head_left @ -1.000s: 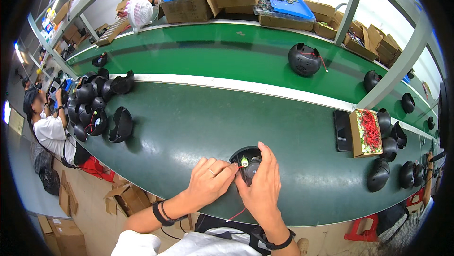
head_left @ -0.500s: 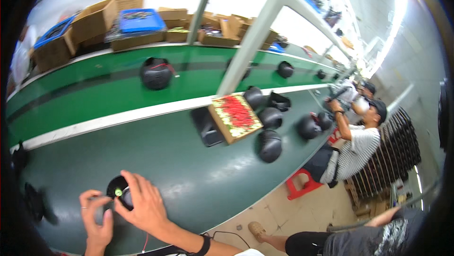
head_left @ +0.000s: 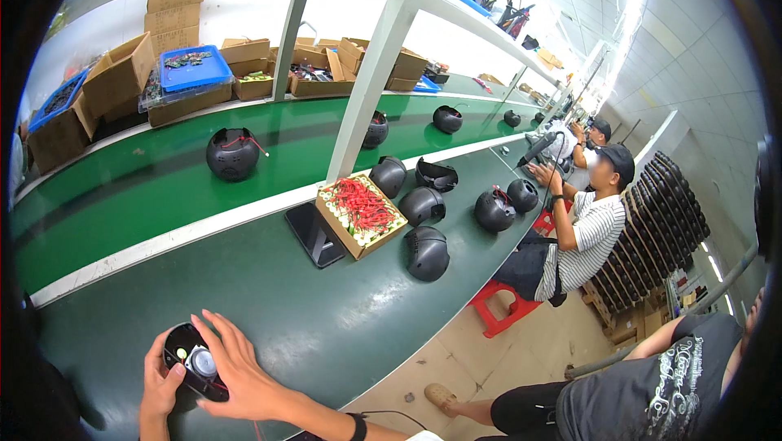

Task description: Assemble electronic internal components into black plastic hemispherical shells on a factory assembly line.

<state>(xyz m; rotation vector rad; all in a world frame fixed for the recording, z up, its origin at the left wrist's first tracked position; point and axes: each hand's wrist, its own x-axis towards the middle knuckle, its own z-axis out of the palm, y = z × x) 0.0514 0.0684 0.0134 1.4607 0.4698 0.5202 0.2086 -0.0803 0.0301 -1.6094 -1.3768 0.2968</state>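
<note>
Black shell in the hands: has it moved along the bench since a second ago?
Cannot tell. The head turned; the shell sits between left hand and right hand near the bench edge, as before.

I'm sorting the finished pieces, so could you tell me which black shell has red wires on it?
The round black shell alone on the bright green belt beyond the white strip; the other shells show no red wires.

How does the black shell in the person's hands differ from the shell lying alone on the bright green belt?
The held shell is turned open side up, showing a pale round part inside; the belt shell sits dome up. The left hand and right hand touch the held shell; nothing touches the belt shell. The belt shell carries a red wire. Both are black and rounded.
</note>
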